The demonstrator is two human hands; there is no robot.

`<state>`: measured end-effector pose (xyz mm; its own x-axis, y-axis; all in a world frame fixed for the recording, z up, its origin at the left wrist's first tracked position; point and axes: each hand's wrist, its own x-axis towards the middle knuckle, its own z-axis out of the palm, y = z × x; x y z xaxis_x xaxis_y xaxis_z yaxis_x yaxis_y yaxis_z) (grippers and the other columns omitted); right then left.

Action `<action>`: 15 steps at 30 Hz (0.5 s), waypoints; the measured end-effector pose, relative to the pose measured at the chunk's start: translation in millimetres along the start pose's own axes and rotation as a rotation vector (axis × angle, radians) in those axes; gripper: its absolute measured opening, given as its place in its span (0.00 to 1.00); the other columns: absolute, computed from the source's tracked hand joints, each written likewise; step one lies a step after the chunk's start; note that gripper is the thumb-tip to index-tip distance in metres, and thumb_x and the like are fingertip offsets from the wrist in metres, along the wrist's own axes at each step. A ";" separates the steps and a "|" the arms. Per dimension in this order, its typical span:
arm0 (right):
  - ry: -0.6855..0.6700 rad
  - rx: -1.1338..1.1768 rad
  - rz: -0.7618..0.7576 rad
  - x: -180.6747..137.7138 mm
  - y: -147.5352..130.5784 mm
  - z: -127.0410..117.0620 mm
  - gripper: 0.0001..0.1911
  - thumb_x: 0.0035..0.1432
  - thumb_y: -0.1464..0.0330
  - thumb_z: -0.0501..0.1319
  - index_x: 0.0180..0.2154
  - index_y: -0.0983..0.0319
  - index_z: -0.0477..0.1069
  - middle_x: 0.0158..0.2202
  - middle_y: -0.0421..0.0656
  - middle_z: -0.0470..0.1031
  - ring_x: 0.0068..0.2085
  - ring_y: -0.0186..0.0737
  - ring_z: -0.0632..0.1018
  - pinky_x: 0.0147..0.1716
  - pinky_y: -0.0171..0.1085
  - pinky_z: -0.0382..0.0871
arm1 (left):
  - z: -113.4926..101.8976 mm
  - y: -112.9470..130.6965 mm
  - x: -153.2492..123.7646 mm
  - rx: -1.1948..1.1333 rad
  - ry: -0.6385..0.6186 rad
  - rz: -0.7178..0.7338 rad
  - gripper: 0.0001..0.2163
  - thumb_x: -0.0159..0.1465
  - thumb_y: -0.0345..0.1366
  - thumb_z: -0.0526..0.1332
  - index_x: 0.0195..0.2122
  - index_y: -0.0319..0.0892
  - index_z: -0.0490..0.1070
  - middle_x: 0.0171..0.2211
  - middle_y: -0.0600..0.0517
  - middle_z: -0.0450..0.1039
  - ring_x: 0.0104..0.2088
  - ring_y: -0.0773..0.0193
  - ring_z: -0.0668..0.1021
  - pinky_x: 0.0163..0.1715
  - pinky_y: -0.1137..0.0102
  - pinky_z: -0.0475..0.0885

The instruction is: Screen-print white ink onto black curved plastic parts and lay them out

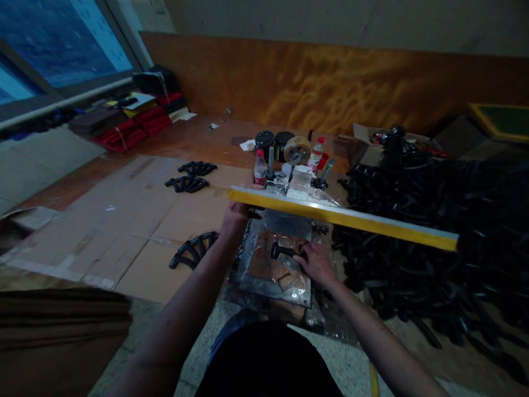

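Near the left end of a long yellow and silver screen frame [347, 216], seen almost edge-on, my left hand [240, 214] has its fingers closed around the rim. The frame is raised and tilted above the work base. Below it, my right hand [316, 263] pinches one end of a black T-shaped handle [285, 251]. That handle lies on a fixture covered in clear film [264, 264], and its right end is partly hidden by my fingers. Metal clamp posts [271, 160] stand behind the frame.
A large heap of black handles [413, 281] covers the right side. On the cardboard [136, 215] at left lie fanned groups of black handles [188, 183]. Bottles [260, 168], black tubs [264, 139] and a tape roll [297, 150] stand behind; folded red cloth [124, 135] lies back left.
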<state>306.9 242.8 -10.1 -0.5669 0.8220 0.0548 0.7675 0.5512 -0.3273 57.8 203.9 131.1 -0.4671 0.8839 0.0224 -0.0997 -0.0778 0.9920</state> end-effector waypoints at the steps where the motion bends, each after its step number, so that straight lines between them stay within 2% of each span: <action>1: -0.075 -0.048 0.017 1.7 -9.9 3.4 0.11 0.62 0.63 0.59 0.37 0.64 0.73 0.41 0.53 0.76 0.44 0.48 0.75 0.44 0.41 0.66 | 0.6 -2.8 -2.7 -0.006 0.005 -0.013 0.21 0.63 0.50 0.54 0.48 0.40 0.70 0.38 0.47 0.77 0.34 0.63 0.78 0.28 0.74 0.73; 3: -0.193 -0.057 0.099 5.9 -21.6 1.5 0.10 0.64 0.66 0.56 0.42 0.66 0.70 0.42 0.53 0.76 0.44 0.47 0.76 0.41 0.39 0.65 | 0.2 -15.4 -19.2 0.008 0.030 -0.044 0.24 0.63 0.53 0.51 0.48 0.39 0.69 0.36 0.45 0.77 0.31 0.64 0.78 0.25 0.74 0.72; 5: -0.237 0.031 0.177 9.3 -27.3 -4.9 0.09 0.66 0.68 0.52 0.44 0.64 0.68 0.38 0.50 0.76 0.39 0.44 0.77 0.36 0.36 0.64 | -0.2 -36.6 -48.8 0.044 -0.029 -0.185 0.28 0.61 0.59 0.52 0.44 0.37 0.71 0.33 0.44 0.77 0.29 0.63 0.78 0.22 0.73 0.72; 7: -0.196 0.135 0.166 10.9 -37.2 -7.1 0.08 0.67 0.68 0.50 0.42 0.63 0.66 0.36 0.48 0.76 0.36 0.41 0.77 0.34 0.35 0.63 | 1.4 -62.0 -83.4 0.076 -0.174 -0.426 0.31 0.54 0.64 0.57 0.39 0.37 0.73 0.31 0.43 0.77 0.28 0.60 0.78 0.21 0.72 0.71; 9: -0.124 0.209 0.056 9.7 -59.6 -1.0 0.08 0.67 0.68 0.50 0.39 0.62 0.65 0.35 0.47 0.75 0.36 0.41 0.76 0.35 0.35 0.64 | 2.4 -85.5 -111.9 0.010 -0.173 -0.546 0.33 0.52 0.66 0.57 0.39 0.38 0.73 0.35 0.42 0.78 0.31 0.58 0.80 0.22 0.71 0.72; 10: -0.100 0.225 -0.017 8.0 -76.1 4.9 0.08 0.67 0.68 0.50 0.38 0.62 0.65 0.35 0.47 0.75 0.37 0.42 0.76 0.36 0.36 0.64 | 0.4 -94.9 -121.4 -0.043 -0.116 -0.559 0.33 0.53 0.67 0.55 0.39 0.39 0.72 0.36 0.42 0.78 0.33 0.57 0.80 0.23 0.71 0.73; 12: -0.080 0.207 -0.181 4.6 -116.3 20.4 0.08 0.66 0.70 0.51 0.37 0.62 0.66 0.36 0.48 0.74 0.39 0.44 0.75 0.39 0.38 0.64 | -13.4 -108.1 -129.9 -0.120 0.084 -0.522 0.31 0.55 0.66 0.52 0.35 0.38 0.71 0.35 0.43 0.77 0.34 0.59 0.80 0.26 0.71 0.73; 15: -0.124 0.160 -0.420 10.6 -178.4 46.0 0.08 0.66 0.71 0.51 0.37 0.62 0.68 0.38 0.48 0.74 0.42 0.45 0.73 0.44 0.40 0.64 | -63.6 -118.6 -124.3 -0.074 0.385 -0.486 0.27 0.57 0.62 0.55 0.32 0.39 0.69 0.32 0.46 0.77 0.32 0.61 0.79 0.27 0.72 0.72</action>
<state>150.2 146.5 5.4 -0.8577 0.5035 0.1036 0.4135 0.7955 -0.4429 71.9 73.9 2.8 -0.6352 0.5976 -0.4893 -0.4345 0.2473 0.8661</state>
